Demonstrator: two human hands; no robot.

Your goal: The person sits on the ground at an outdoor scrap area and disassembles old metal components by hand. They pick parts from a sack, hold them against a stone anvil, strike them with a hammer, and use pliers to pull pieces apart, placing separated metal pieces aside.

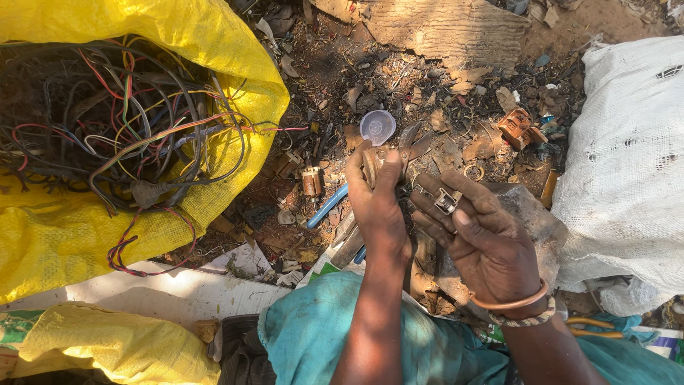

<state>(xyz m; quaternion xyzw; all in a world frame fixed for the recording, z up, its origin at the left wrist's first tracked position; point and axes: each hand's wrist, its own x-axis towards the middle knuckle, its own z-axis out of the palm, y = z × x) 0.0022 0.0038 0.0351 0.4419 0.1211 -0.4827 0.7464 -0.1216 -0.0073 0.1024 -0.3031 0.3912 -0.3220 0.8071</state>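
Note:
My left hand [377, 203] grips a rusty pair of pliers [406, 146] by the handles, jaws pointing up and away over the littered ground. My right hand [474, 239] lies palm up beside it, fingers curled around a small metal electrical part [447, 201] with a square frame. Two bangles [514, 306] circle my right wrist. Both hands hover above a flat grey stone [531, 221] in front of my knees, which are covered in teal cloth [320, 331].
A yellow sack [242, 71] full of tangled coloured wires [121, 121] lies open at the left. A white woven sack [627, 164] stands at the right. Scrap litters the dirt: a clear plastic cap [377, 127], a small copper-wound motor [311, 181], an orange part [516, 127], a blue-handled tool [329, 205].

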